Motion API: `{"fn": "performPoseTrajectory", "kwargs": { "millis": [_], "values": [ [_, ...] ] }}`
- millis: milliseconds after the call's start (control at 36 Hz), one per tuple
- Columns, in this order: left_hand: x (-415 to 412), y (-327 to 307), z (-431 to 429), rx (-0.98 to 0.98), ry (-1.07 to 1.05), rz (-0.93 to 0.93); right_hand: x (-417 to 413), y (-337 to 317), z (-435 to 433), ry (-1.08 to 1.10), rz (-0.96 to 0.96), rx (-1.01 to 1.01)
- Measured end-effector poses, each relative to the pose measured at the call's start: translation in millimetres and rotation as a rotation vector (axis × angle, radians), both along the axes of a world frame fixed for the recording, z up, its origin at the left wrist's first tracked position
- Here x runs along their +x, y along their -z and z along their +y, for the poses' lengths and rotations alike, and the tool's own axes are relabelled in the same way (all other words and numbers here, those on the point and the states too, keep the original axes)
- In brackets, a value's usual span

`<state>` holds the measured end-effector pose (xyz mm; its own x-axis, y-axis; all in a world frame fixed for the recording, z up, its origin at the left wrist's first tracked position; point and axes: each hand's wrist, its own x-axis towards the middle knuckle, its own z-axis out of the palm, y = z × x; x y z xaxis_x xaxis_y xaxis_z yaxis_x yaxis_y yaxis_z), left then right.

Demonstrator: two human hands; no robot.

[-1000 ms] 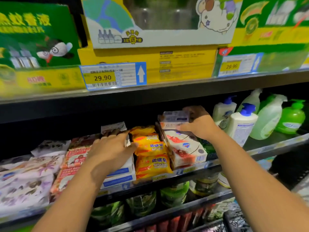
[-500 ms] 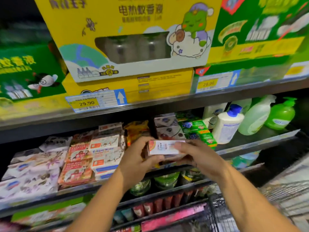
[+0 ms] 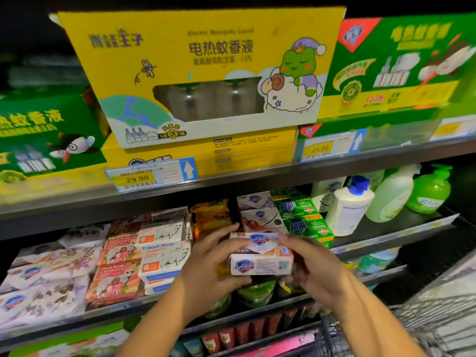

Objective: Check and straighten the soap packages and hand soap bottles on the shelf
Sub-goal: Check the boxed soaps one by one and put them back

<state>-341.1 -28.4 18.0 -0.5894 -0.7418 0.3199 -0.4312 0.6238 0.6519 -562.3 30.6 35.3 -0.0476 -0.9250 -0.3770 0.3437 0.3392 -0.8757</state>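
Soap package (image 3: pixel 260 257) gripped two-handed

Left hand (image 3: pixel 206 266) clasps its 9 o'clock end, right hand (image 3: pixel 316 269) its 3 o'clock end, fingers curled over the top. It sits between them, before the shelf (image 3: pixel 401 226); hand soap bottles (image 3: pixel 347 210) at 2 o'clock.

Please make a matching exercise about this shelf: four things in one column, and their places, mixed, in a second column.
Things
1. soap box
2. green pump bottle
3. Goat Soap pack
4. yellow carton

Places
A. far right of the soap shelf
B. on the upper shelf
C. held by the left hand and right hand
D. in the stack left of both hands

Pairs: 1-C, 2-A, 3-D, 4-B
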Motion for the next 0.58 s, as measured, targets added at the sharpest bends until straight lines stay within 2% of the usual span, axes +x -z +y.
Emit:
{"fn": "performPoseTrajectory", "kwargs": {
  "millis": [83, 139, 194, 250, 306, 389, 444, 500, 583],
  "values": [
    [-5, 0, -2, -0.062, -0.039, 0.072, 2, -4, 1, -0.051, 0.069, 0.004],
    [-7, -5, 1, 0.038, -0.072, 0.085, 2, -3, 2, -0.065, 0.172, -0.013],
    [-9, -7, 5, 0.228, -0.064, 0.188, 1, -3, 3, -0.052, 0.234, -0.061],
    [-11, -10, 8, 0.371, -0.059, 0.309, -4, 1, 4, -0.039, 0.183, -0.125],
    [-15, -15, 10, 0.422, -0.089, 0.396, -10, 4, 5, -0.089, 0.078, -0.181],
    [-25, -23, 11, 0.490, -0.137, 0.482, -8, 6, 4, -0.120, 0.114, -0.239],
    [-29, -25, 8, 0.547, -0.168, 0.494, -2, 5, 1, -0.009, 0.164, -0.215],
    [-28, -22, 3, 0.619, -0.105, 0.466, 0, 1, -1, 0.075, 0.148, -0.194],
    [-17, -20, -4, 0.648, 0.110, 0.250, -2, -4, -2, 0.115, -0.013, -0.166]
  ]
}}
